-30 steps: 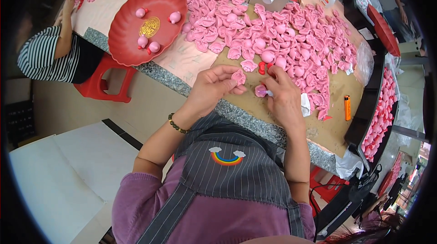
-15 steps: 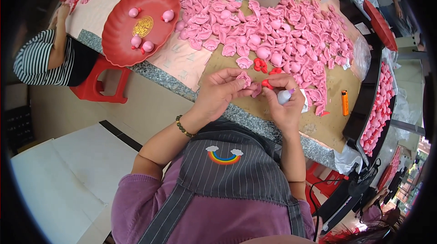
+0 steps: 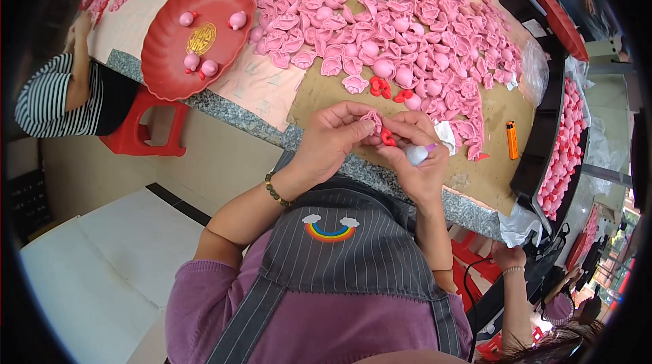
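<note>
Above the table's near edge, my left hand [image 3: 324, 138] is closed, pinching a small pink petal-shaped piece [image 3: 371, 119] between thumb and fingers. My right hand [image 3: 422, 172] comes in from the other side, its fingers closed on a small red piece [image 3: 388, 137] right up against the pink one. Whether the two are joined, I cannot tell. A small white squeeze bottle with a purple tip [image 3: 415, 154] is also tucked in my right hand. Just beyond my fingers lie loose red pieces [image 3: 380, 87] on the tan board.
A large heap of pink pieces [image 3: 401, 45] spreads beyond my hands. A red scalloped plate [image 3: 159, 58] with several pink-and-red pieces stands at left. At right are an orange lighter [image 3: 512, 140] and a black tray [image 3: 536, 174]. Co-workers' arms show at left and lower right.
My hands have come together, bringing the red piece left against the pink one. The whole view has shifted slightly. Another person's hand has appeared at the lower right near the table edge.
</note>
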{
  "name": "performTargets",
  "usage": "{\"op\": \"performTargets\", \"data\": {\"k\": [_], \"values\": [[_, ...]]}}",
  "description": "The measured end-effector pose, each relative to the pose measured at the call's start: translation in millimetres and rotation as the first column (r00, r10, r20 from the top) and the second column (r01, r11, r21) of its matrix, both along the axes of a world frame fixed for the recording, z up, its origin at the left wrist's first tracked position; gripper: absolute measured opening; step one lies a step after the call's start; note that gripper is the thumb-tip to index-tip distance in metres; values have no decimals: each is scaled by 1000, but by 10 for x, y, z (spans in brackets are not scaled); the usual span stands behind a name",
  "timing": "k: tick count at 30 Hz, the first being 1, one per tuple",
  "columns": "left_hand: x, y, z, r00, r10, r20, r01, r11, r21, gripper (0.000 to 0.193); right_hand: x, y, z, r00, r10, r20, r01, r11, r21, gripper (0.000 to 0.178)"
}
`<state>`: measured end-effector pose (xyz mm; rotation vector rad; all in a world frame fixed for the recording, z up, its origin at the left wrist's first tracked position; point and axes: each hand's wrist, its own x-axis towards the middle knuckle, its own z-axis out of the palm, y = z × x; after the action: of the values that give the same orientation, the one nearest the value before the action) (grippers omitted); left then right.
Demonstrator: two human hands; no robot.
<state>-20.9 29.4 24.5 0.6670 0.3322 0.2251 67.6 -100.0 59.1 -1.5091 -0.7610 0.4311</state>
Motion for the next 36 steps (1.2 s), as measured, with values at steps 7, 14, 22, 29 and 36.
{"op": "performTargets", "data": {"k": [7, 14, 22, 29, 36], "values": [[17, -46, 24, 1000, 5, -13, -5, 999, 37, 18, -4, -88, -49, 995, -74, -64, 73, 997, -18, 19], [78, -141, 28, 995, 90, -33, -82, 977, 198, 18, -101, -92, -222, 981, -156, -117, 164, 985, 57, 22], [134, -191, 71, 997, 80, 0, -76, 947, 311, 18, -60, -103, -300, 953, -216, -212, 239, 967, 90, 22], [60, -257, 67, 998, 55, -40, -35, 925, 378, 14, -160, -102, -316, 960, -257, -110, 269, 957, 111, 19], [71, -288, -20, 1000, 29, 8, -30, 958, 284, 22, -183, -64, -249, 944, -311, -111, 325, 933, 155, 21]]}}
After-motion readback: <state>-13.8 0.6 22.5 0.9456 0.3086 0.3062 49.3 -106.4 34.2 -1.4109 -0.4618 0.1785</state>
